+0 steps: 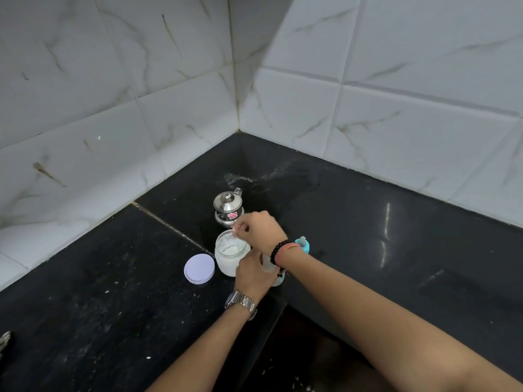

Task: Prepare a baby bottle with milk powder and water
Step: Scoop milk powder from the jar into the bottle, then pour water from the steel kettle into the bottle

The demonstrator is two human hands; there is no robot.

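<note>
An open jar of white milk powder (229,254) stands on the black counter. My right hand (256,227) hovers over its mouth, fingers pinched on a thin spoon (235,232) that dips into the powder. My left hand (253,271) is closed around the clear baby bottle (268,265) just right of the jar; most of the bottle is hidden by my hands. The bottle's blue teat cap (302,244) stands behind my right wrist. The jar's lilac lid (199,268) lies flat to the left.
A small lidded steel pot (228,206) stands right behind the jar. The black counter (368,222) runs into a tiled corner, with a wet smear near the back. Its front edge drops off below my arms.
</note>
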